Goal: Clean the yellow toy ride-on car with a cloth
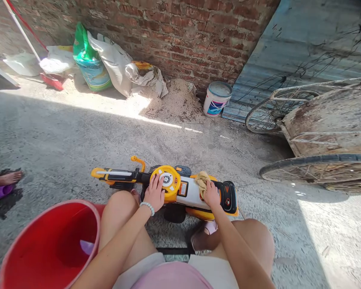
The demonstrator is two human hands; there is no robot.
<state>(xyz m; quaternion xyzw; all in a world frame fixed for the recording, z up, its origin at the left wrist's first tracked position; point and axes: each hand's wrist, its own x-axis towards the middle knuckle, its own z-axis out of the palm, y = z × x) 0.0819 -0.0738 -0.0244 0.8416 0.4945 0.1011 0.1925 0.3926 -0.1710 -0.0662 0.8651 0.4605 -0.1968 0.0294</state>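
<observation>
A yellow, white and black ride-on toy excavator [192,192] stands on the floor in front of my knees. My left hand [154,194], wearing a beaded bracelet, rests on its yellow steering wheel [174,184], fingers stretched over the rim. Bunched in my right hand [212,194] is a tan cloth [202,180], pressed on the white seat near the black rear end. The toy's arm [117,174] points left. Part of the cloth is hidden under my fingers.
A red bucket [21,249] stands by my left knee. A bare foot [9,178] and a purple slipper [0,193] show at far left. Along the brick wall are sacks [112,60], spilled grain [182,100] and a white pail [218,98]. A cart [325,120] stands right.
</observation>
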